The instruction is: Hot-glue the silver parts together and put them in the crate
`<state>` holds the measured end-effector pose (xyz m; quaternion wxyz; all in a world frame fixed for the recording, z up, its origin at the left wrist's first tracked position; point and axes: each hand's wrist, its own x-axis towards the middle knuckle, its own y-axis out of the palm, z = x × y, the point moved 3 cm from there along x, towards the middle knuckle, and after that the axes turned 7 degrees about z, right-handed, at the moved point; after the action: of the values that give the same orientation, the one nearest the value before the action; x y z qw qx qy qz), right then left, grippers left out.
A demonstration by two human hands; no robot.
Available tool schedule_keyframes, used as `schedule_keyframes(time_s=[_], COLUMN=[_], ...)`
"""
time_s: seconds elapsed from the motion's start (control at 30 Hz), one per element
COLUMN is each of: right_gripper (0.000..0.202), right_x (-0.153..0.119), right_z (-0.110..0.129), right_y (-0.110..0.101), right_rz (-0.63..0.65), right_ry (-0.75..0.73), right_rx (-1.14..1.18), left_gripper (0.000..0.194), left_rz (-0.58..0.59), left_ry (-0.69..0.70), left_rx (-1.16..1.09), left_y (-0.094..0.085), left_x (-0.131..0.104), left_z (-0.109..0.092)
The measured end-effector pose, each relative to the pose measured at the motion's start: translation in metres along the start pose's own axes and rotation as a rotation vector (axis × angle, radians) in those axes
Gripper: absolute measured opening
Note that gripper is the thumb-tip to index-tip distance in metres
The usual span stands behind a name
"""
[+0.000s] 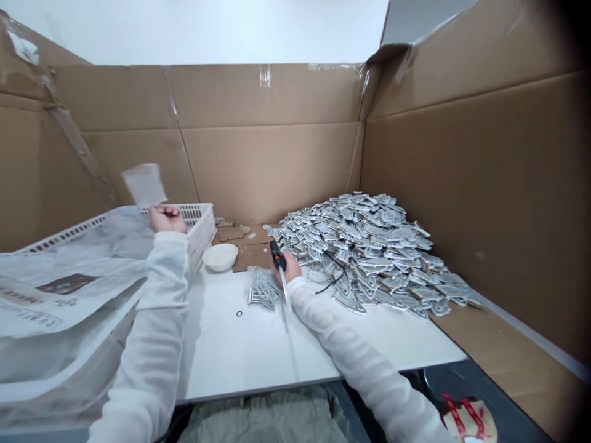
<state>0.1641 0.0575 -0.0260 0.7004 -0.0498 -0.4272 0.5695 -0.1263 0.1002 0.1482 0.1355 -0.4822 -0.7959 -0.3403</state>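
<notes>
Because the black-and-orange tool has a long white stick jutting toward the wearer, the right hand, at the frame's centre, wraps around it, probably to aim it away from the body. Centre left, the left hand is raised by the white basket, fingers curled; a blurred pale pouch shows just above, though I cannot tell whether they pinch it. A clear packet of grey pieces and 1 dark ring lie just below centre, likely for easy reach; the grey heap sits centre right, apparently leaving working space.
</notes>
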Motion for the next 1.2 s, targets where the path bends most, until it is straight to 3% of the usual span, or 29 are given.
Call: schedule_keyframes(time_s=[0.1,0.17,0.2,0.23,0.33,0.4,0.47,0.57,0.77,0.9,0.97,1.2], right_gripper=[0.012,0.012,0.012,0.012,0.011,0.011,0.011,0.011,0.011,0.014,0.015,0.016], right_x=[0.000,0.000,0.000,0.001,0.001,0.000,0.000,-0.001,-0.001,-0.002,-0.003,-0.004], right_z=[-0.001,-0.001,-0.001,-0.001,0.000,0.001,0.002,0.003,0.006,0.009,0.010,0.010], right_y=[0.000,0.001,0.002,0.002,0.004,0.004,0.003,0.003,0.002,0.002,0.002,0.002], right_rz=[0.007,0.015,0.021,0.028,0.047,0.050,0.050,0.052,0.069,0.075,0.074,0.066], right_ry=[-0.020,-0.024,-0.027,-0.030,-0.045,-0.058,-0.070,-0.072,-0.058,-0.053,-0.061,-0.072], right_rx=[0.004,0.006,0.008,0.010,0.004,-0.002,-0.001,-0.001,-0.001,0.001,-0.001,-0.010], left_gripper=[0.038,0.031,0.025,0.022,0.021,0.020,0.020,0.020,0.032,0.032,0.031,0.027], left_rz=[-0.273,-0.287,-0.197,-0.029,0.581,0.760,0.778,0.769,0.728,0.882,0.904,0.713], left_ry=[-0.038,-0.044,-0.044,-0.056,-0.120,-0.162,-0.163,-0.118,0.136,0.116,0.109,0.181], left_rx=[0.082,0.174,0.253,0.425,1.140,1.482,1.607,1.612,1.692,1.699,1.707,1.623], left_y=[-0.013,-0.014,-0.012,-0.009,-0.006,-0.014,-0.020,-0.022,-0.020,-0.022,-0.022,-0.019], left_x=[0.002,-0.016,-0.027,-0.039,-0.076,-0.092,-0.100,-0.103,-0.105,-0.104,-0.104,-0.106], left_z=[0.005,0.016,0.024,0.034,0.070,0.088,0.095,0.094,0.088,0.096,0.098,0.083])
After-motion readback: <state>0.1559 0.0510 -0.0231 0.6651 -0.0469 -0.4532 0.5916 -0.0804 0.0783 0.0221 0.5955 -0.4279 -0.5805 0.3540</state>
